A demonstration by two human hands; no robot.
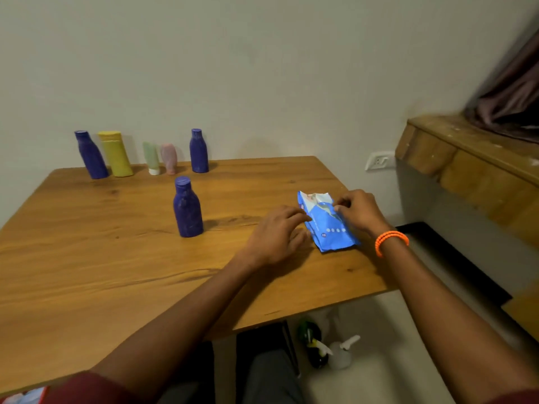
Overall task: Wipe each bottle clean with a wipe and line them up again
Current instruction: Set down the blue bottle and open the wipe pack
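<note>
A blue wipes pack (pixel 328 228) lies on the wooden table (pixel 87 272) near its right edge. My left hand (pixel 277 234) rests against the pack's left side, fingers curled on its edge. My right hand (pixel 360 209) pinches the pack's top near the opening. One dark blue bottle (pixel 187 207) stands alone mid-table, left of my hands. Along the wall stands a row: a blue bottle (pixel 91 155), a yellow bottle (pixel 115 153), a green tube (pixel 151 158), a pink tube (pixel 169 158) and another blue bottle (pixel 199 151).
The table's right edge lies just past the pack. Under the table stand spray bottles (pixel 339 352) and a dark green bottle (pixel 309 333) on the floor. A wooden ledge (pixel 466 153) and a wall socket (pixel 379 160) are to the right.
</note>
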